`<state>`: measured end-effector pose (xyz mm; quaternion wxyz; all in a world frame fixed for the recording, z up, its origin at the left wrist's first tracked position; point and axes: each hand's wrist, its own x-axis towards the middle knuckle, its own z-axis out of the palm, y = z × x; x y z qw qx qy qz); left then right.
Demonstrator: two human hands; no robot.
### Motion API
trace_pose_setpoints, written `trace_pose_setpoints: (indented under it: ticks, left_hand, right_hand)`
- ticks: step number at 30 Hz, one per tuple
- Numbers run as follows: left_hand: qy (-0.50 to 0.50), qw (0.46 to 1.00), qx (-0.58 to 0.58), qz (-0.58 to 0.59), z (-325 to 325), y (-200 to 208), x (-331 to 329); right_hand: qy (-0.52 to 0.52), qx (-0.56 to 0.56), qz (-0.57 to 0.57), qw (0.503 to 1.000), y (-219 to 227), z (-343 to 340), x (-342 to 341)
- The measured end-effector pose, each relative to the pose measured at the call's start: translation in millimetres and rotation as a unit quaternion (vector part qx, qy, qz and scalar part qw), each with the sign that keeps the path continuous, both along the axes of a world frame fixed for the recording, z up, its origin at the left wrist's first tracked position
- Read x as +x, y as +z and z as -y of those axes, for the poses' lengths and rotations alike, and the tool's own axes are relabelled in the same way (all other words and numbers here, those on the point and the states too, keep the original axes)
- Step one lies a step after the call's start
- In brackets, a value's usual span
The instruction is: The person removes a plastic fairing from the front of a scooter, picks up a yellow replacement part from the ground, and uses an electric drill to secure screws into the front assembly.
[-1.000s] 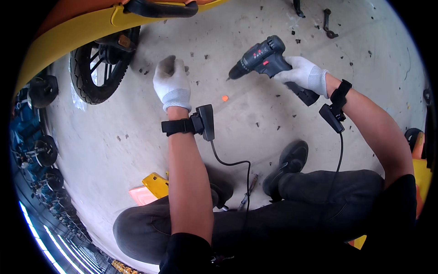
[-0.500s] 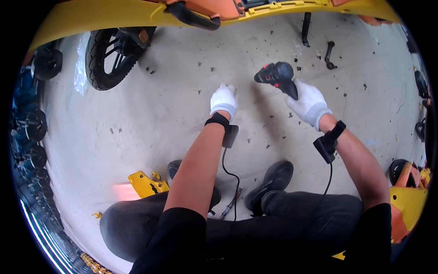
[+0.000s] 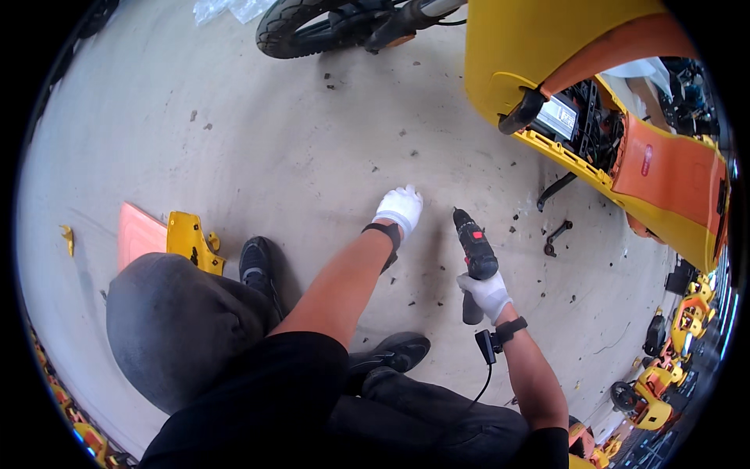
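The right hand (image 3: 486, 294) is gripping the black cordless drill (image 3: 474, 248), its long axis pointing to 12 o'clock, while the open left hand (image 3: 399, 208) is reaching down at the drill's 9 o'clock, just beside it, toward the grey concrete floor (image 3: 258, 148).

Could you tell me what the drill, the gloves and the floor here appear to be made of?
Drill: likely hard plastic, matt black and dark red. Gloves on left hand and right hand: white knitted fabric, by the soft look. Floor: apparently concrete, grey, dull and stained.

A scooter repair workshop — bare concrete floor (image 3: 234, 141), an opened yellow scooter (image 3: 547, 70), loose yellow panels (image 3: 190, 238), scattered screws.
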<state>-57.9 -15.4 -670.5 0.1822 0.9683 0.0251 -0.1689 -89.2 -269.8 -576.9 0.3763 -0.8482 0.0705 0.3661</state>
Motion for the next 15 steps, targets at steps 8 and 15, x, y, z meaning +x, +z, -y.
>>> trace_pose_setpoints:
  ticks: [8, 15]
  left_hand:
    - [0.373, 0.867, -0.33, -0.002, -3.1, 22.7, 10.9]
    - [0.44, 0.59, -0.677, -0.024, -28.3, 49.8, 28.1]
  right_hand:
    - [-0.115, 0.137, -0.01, 0.984, 27.5, -16.9, 6.8]
    - [-0.005, 0.095, 0.137, 0.986, 65.3, -37.4, 12.0]
